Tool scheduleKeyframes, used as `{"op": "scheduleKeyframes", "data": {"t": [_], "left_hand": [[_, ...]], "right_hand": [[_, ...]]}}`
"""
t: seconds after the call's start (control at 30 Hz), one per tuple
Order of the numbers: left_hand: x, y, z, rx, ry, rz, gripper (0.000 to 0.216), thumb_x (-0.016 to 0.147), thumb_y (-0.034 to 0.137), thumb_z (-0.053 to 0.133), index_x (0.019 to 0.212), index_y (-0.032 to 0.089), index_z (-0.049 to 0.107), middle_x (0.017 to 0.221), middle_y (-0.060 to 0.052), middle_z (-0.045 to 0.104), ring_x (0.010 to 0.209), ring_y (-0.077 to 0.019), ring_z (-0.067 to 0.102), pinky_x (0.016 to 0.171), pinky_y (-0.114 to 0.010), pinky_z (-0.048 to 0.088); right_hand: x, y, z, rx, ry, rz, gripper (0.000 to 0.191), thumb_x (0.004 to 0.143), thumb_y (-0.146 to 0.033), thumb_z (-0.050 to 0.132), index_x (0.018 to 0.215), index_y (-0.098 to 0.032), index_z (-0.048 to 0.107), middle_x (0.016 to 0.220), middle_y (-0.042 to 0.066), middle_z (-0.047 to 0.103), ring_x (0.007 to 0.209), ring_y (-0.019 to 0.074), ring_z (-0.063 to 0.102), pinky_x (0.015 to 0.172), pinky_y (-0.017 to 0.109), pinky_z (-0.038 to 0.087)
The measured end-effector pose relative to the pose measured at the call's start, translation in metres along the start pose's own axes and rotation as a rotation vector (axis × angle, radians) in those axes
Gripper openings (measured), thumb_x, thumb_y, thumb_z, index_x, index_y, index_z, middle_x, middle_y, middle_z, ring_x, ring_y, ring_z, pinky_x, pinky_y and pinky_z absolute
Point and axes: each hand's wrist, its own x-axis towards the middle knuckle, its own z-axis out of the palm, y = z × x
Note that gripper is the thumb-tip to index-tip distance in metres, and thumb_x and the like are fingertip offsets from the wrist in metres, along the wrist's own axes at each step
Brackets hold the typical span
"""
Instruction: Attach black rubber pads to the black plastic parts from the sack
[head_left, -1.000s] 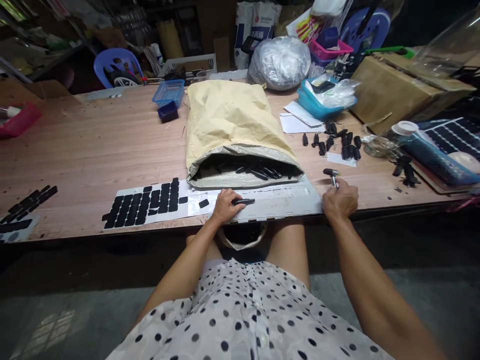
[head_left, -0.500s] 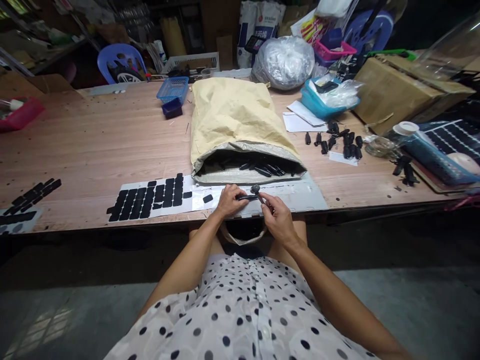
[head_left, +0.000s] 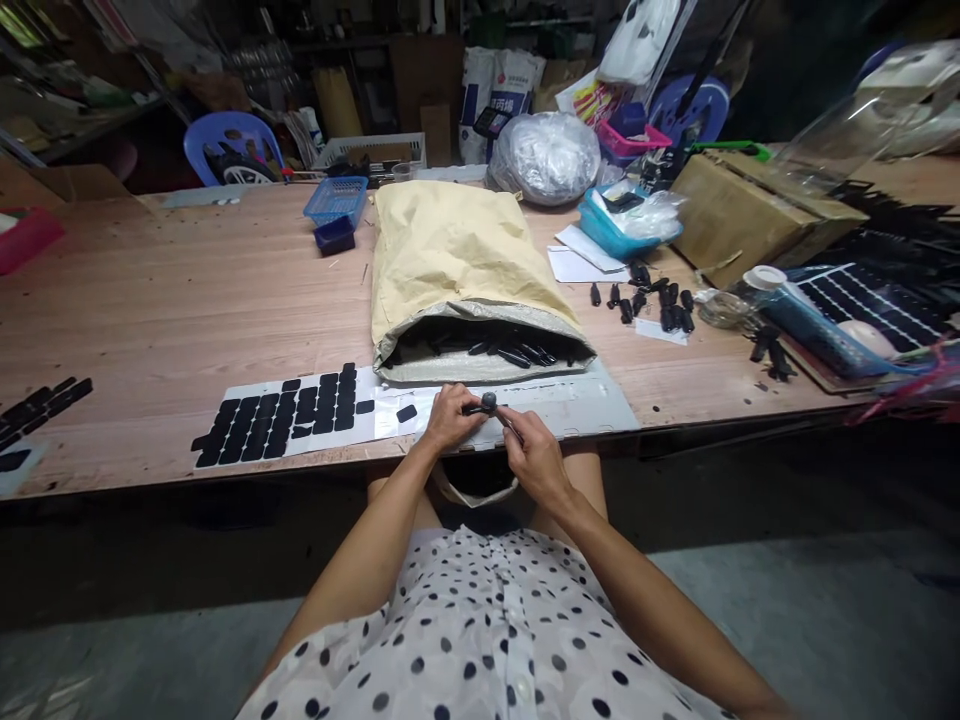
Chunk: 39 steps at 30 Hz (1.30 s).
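At the table's front edge, my left hand [head_left: 450,418] is closed on one end of a slim black piece [head_left: 471,409], steadying it on the grey-white board [head_left: 600,400]. My right hand [head_left: 538,455] grips the thin handle of a small hand tool with a round dark head [head_left: 489,401]. That head sits at the black piece, close to my left fingertips; whether it presses on it I cannot tell. Just behind my hands, a yellow woven sack [head_left: 465,240] lies with its mouth towards me, several long black pieces [head_left: 517,352] inside. Below the table edge, a second open bag [head_left: 476,495] hangs between my knees.
Left of my hands lies a white sheet with rows of black stickers [head_left: 277,415] and one loose black sticker [head_left: 406,413]. Small black parts [head_left: 667,300] are scattered on the right. Farther back are blue baskets [head_left: 336,200], a teal basket [head_left: 630,225] and a cardboard box [head_left: 742,215].
The tool's round head has come left along the black piece, nearer my left fingers, its handle now more slanted. The whole view has shifted slightly.
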Motion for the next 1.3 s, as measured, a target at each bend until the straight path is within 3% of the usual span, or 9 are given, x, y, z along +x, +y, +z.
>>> {"op": "scheduleKeyframes", "data": {"t": [0.23,0.4,0.53,0.6,0.67,0.8,1.0,1.2,1.3], "left_hand": [[-0.001,-0.007,-0.001,0.015,0.024,0.005,0.013,0.079,0.022,0.077,0.091,0.025,0.08,0.086,-0.002,0.069,0.092,-0.0223,0.058,0.088,-0.039,0.048],[-0.001,-0.017,-0.004,0.016,0.062,0.069,0.009,0.08,0.026,0.074,0.089,0.025,0.077,0.086,-0.002,0.069,0.089,-0.0229,0.058,0.086,-0.04,0.049],[0.0,-0.017,-0.005,0.038,0.07,0.057,0.009,0.08,0.03,0.075,0.088,0.026,0.076,0.087,-0.002,0.068,0.088,-0.0237,0.057,0.085,-0.04,0.049],[-0.002,-0.011,-0.005,0.055,0.057,0.034,0.009,0.08,0.03,0.076,0.088,0.026,0.076,0.087,-0.003,0.068,0.09,-0.0238,0.057,0.086,-0.04,0.048],[-0.004,-0.006,-0.005,0.071,0.034,0.011,0.009,0.081,0.03,0.076,0.089,0.025,0.076,0.089,-0.003,0.068,0.091,-0.0239,0.057,0.088,-0.04,0.048],[-0.004,-0.002,-0.005,0.094,-0.013,-0.018,0.012,0.085,0.033,0.075,0.093,0.026,0.076,0.092,-0.003,0.068,0.094,-0.0242,0.055,0.09,-0.04,0.047],[-0.014,0.003,-0.009,0.146,-0.041,0.044,0.013,0.088,0.034,0.072,0.097,0.027,0.077,0.1,-0.005,0.069,0.1,-0.0253,0.056,0.095,-0.042,0.046],[-0.075,0.012,0.006,0.247,-0.075,0.307,0.02,0.089,0.035,0.072,0.108,0.03,0.078,0.144,-0.009,0.06,0.135,-0.0344,0.049,0.113,-0.053,0.038],[-0.101,0.01,0.023,0.338,0.012,0.258,0.015,0.091,0.032,0.068,0.102,0.029,0.078,0.155,-0.01,0.052,0.147,-0.0388,0.04,0.117,-0.06,0.035]], "right_hand": [[-0.004,0.0,0.0,0.046,0.052,0.004,0.041,0.092,-0.017,0.047,0.122,-0.027,0.074,0.095,0.006,0.07,0.09,0.022,0.067,0.084,0.034,0.057],[0.019,0.026,-0.031,-0.065,0.276,0.057,0.041,0.093,-0.02,0.047,0.124,-0.026,0.073,0.099,0.007,0.069,0.092,0.0221,0.065,0.09,0.036,0.055],[0.045,0.072,-0.089,-0.364,0.429,0.381,0.044,0.088,-0.016,0.049,0.124,-0.02,0.074,0.099,0.011,0.066,0.092,0.0244,0.062,0.086,0.037,0.051],[0.055,0.097,-0.112,-0.5,0.43,0.578,0.046,0.087,-0.014,0.05,0.125,-0.019,0.074,0.097,0.012,0.063,0.087,0.0244,0.06,0.08,0.036,0.049],[0.063,0.119,-0.123,-0.574,0.412,0.676,0.045,0.085,-0.013,0.051,0.121,-0.019,0.076,0.093,0.011,0.061,0.084,0.0244,0.057,0.075,0.035,0.045],[0.071,0.143,-0.116,-0.649,0.443,0.635,0.042,0.084,-0.015,0.051,0.116,-0.02,0.078,0.095,0.012,0.058,0.087,0.0267,0.054,0.073,0.038,0.041],[0.07,0.142,-0.098,-0.704,0.477,0.521,0.04,0.089,-0.018,0.046,0.12,-0.017,0.072,0.101,0.014,0.057,0.099,0.0311,0.053,0.078,0.041,0.041],[0.073,0.143,-0.096,-0.739,0.452,0.532,0.038,0.09,-0.019,0.047,0.12,-0.016,0.069,0.107,0.017,0.057,0.102,0.0322,0.052,0.078,0.041,0.04],[0.074,0.139,-0.095,-0.752,0.452,0.539,0.038,0.09,-0.018,0.047,0.121,-0.017,0.069,0.107,0.017,0.058,0.101,0.032,0.052,0.078,0.041,0.04]]}}
